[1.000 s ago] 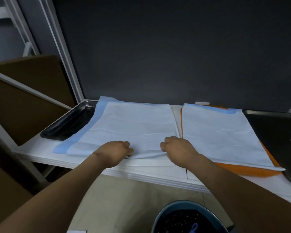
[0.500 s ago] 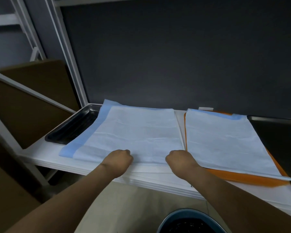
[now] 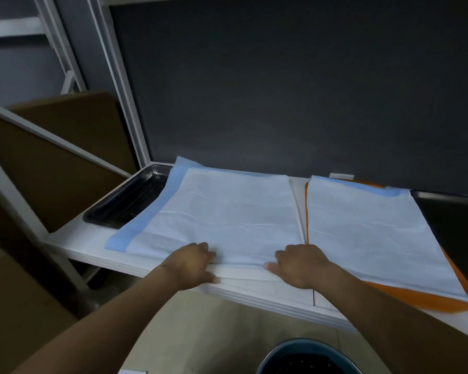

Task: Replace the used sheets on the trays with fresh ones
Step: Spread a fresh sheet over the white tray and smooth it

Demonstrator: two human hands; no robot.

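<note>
A white sheet with a blue border (image 3: 227, 211) lies spread over a dark metal tray (image 3: 125, 203), whose left part shows uncovered. My left hand (image 3: 192, 263) and my right hand (image 3: 300, 263) both sit on the sheet's near edge, fingers curled over it and thumbs below, gripping that edge against the front of the white shelf (image 3: 254, 290). To the right a second white and blue sheet (image 3: 362, 233) lies flat on an orange tray (image 3: 422, 302).
Another dark tray (image 3: 459, 225) sits at the far right. A round dark bin (image 3: 305, 357) stands on the floor below the shelf edge. Brown cardboard (image 3: 52, 157) and a white frame post (image 3: 119, 85) stand at the left. A dark wall closes the back.
Both hands stayed on the sheet's near edge and drew it down flat toward the shelf front; the lifted fold between them is gone. My thumbs now show beneath the edge.
</note>
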